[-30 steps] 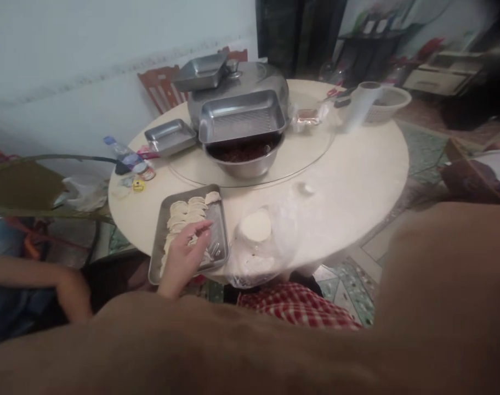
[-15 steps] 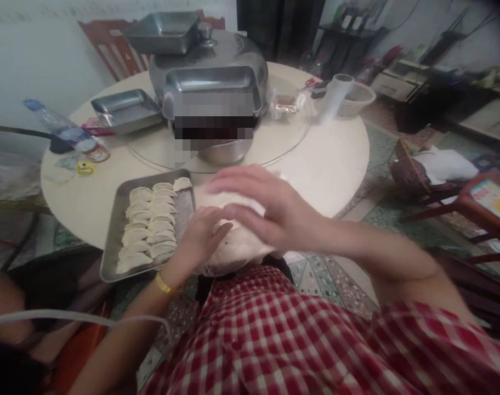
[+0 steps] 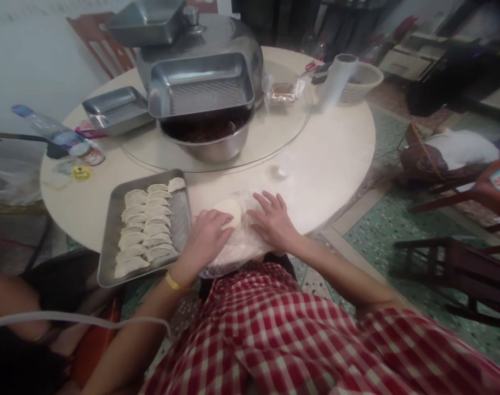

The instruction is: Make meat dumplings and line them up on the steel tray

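Note:
A stack of round white dumpling wrappers lies in a clear plastic bag at the near edge of the round table. My left hand rests on the wrappers with its fingers curled over the top one. My right hand lies flat on the bag just right of the stack, fingers spread. Left of my hands a metal tray holds several folded dumplings in rows.
Behind stand a steel bowl of dark filling with a metal pan on it, a domed lid, another tray, a water bottle, a paper roll and a white basket. Chairs stand on the right.
My right hand came down from above the bag and now lies flat on it. My left hand left the dumpling tray and moved onto the wrapper stack. The view steadied.

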`<state>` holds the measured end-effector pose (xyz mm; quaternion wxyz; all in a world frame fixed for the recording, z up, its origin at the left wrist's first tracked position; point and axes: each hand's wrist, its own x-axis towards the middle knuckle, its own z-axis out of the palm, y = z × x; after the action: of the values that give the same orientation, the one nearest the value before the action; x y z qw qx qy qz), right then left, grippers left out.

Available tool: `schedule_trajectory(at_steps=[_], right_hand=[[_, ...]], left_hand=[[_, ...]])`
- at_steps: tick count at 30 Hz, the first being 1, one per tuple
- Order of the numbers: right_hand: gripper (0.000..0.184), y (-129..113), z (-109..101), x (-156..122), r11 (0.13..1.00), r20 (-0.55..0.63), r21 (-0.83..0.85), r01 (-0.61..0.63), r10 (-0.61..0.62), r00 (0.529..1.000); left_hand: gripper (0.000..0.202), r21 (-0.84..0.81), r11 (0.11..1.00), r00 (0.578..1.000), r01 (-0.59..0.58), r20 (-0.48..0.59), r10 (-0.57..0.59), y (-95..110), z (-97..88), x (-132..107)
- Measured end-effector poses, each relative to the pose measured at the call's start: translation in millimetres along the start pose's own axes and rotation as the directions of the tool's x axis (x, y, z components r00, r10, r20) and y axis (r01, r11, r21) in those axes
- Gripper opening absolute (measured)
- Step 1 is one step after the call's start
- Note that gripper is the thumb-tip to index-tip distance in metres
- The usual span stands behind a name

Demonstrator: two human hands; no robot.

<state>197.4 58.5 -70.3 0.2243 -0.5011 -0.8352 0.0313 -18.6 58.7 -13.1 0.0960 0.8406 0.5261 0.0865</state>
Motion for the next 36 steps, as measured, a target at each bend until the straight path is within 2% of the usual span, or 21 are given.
schedule_trajectory(at_steps=[4, 11, 17, 28, 33, 36], right_hand=[[0.028, -5.5, 4.5, 1.3, 0.999, -0.087, 0.035, 0.037, -0.034, 0.996], [0.024, -13.3, 8.7, 2.6, 0.994, -0.107, 0.099, 0.047, -0.036, 0.994], [0.023, -13.6, 9.4, 4.5, 0.993, -0.13, 0.107, 0.041, -0.027, 0.991], [0.022, -11.3, 10.8, 3.5, 0.992, -0.131, 0.125, 0.013, 0.004, 0.991], [0.021, -11.7, 10.6, 4.8, 0.99, -0.126, 0.142, 0.014, 0.004, 0.992], [0.022, -13.0, 12.0, 7.5, 0.986, -0.121, 0.167, 0.017, 0.003, 0.993]], left_hand=[[0.019, 0.054, 0.999, 0.999, 0.0, 0.035, -0.002, 3.3, -0.9, 2.6], [0.018, 0.074, 0.997, 0.997, 0.014, 0.077, -0.019, 0.2, -6.0, 7.7], [0.019, 0.103, 0.994, 0.991, 0.019, 0.13, -0.033, 7.0, -9.2, 10.9], [0.019, 0.072, 0.997, 0.987, 0.036, 0.154, -0.047, 4.7, -14.6, 19.9], [0.025, 0.115, 0.993, 0.991, -0.004, 0.131, -0.012, 8.1, -13.3, 19.1], [0.024, 0.086, 0.996, 0.993, -0.002, 0.118, -0.008, 4.4, -10.2, 20.1]])
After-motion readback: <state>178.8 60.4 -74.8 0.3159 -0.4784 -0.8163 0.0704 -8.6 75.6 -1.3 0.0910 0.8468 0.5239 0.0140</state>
